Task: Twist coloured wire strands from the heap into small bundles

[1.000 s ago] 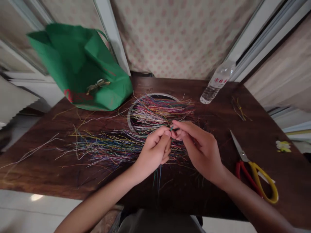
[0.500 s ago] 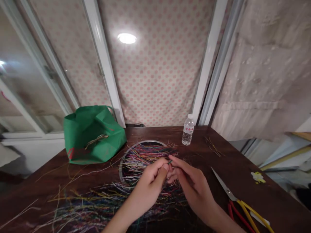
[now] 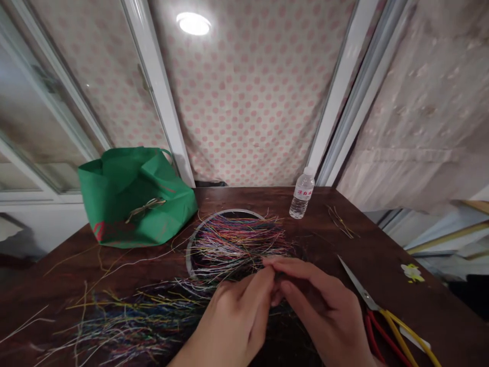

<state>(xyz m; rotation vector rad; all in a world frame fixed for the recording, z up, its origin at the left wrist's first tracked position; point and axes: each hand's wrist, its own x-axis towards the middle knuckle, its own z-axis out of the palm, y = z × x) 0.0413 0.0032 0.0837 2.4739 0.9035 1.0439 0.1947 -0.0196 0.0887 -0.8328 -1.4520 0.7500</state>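
Observation:
My left hand (image 3: 244, 306) and my right hand (image 3: 324, 300) meet fingertip to fingertip above the near edge of a pile of thin coloured wires (image 3: 237, 239). Both are closed in a pinch. The short green wire held between them half a second ago is now almost wholly hidden by the fingers. The pile under them lies across a round, pale-rimmed dark disc (image 3: 190, 255). A second spread of loose wires (image 3: 145, 321) lies nearer, beside and partly behind my left forearm.
Scissors with red and yellow handles (image 3: 376, 308) lie right of my right hand. A water bottle (image 3: 303, 196) and several loose wires (image 3: 341, 223) are farther back. A green bag (image 3: 141, 204) stands at left. A small yellow-white item (image 3: 412, 272) sits near the table's right edge.
My hands have come lower and closer to the camera, and my left hand has turned so its back faces me. The green wire has slipped from sight. The view has tilted down slightly.

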